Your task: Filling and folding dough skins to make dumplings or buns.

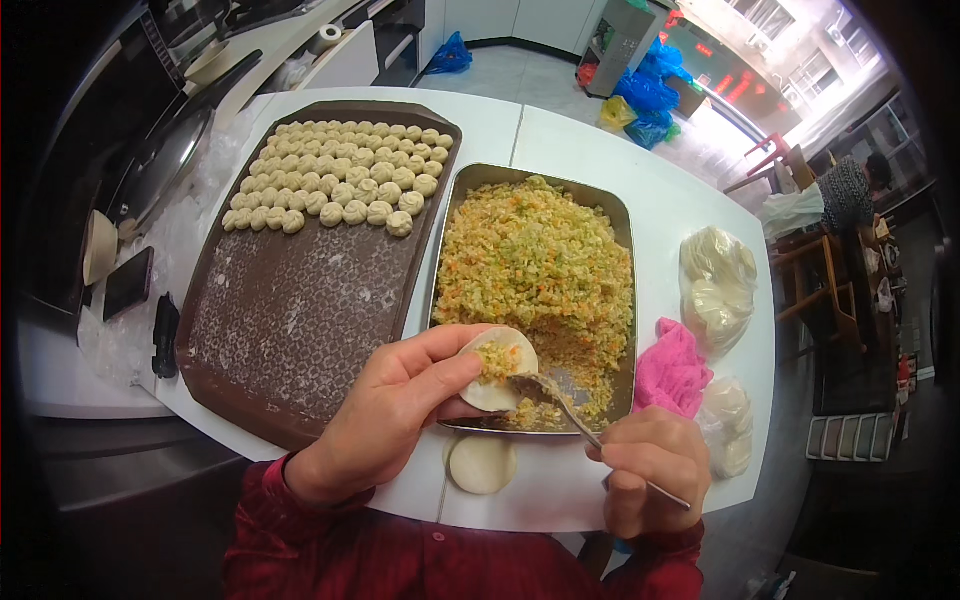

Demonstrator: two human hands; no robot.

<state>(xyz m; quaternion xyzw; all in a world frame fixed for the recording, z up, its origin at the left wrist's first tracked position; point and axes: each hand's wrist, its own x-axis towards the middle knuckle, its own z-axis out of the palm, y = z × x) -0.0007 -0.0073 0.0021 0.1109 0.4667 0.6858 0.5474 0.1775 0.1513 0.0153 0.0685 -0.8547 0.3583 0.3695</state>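
Observation:
My left hand [382, 420] holds a round dough wrapper [491, 396] with chopped vegetable filling on it, over the near edge of a metal tray. In my right hand [652, 469] is a metal spoon [574, 416], its tip touching the filling on the wrapper. The tray [632, 300] holds a heap of chopped filling [532, 255], scooped low at the near right. Round dough wrappers [482, 465] lie on the white table just in front of me. To the left, a brown patterned board [292, 322] bears rows of pleated dumplings [337, 169] on its far half.
Right of the metal tray lie a pink cloth [671, 371] and two plastic bags of dough [718, 289], [727, 427]. A phone [129, 285] and crumpled clear plastic [116, 345] lie left of the board. Beyond the table, a person [847, 195] is partly visible near wooden chairs.

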